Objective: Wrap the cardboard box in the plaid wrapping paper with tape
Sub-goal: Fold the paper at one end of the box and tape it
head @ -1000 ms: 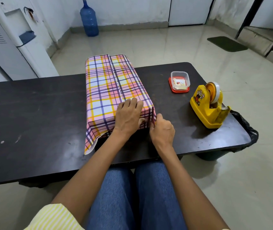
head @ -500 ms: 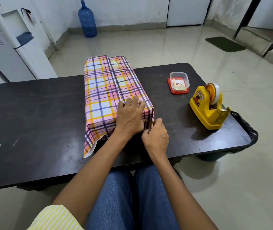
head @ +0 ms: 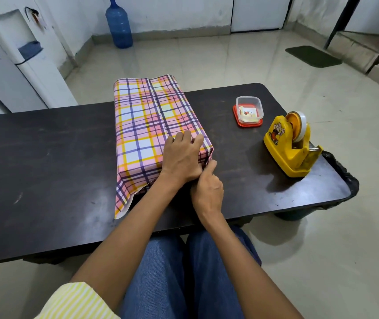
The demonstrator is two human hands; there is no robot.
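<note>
Now right hand against left hand, fingers clamped on plaid paper end fold; left fingers flat on top.

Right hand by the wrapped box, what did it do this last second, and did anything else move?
The right hand slid left along the near end of the plaid-wrapped box, from its right corner until it meets the left hand; its grip is hidden. The left hand stays flat on the box's top. Box, tape dispenser and plastic container have not moved.
</note>
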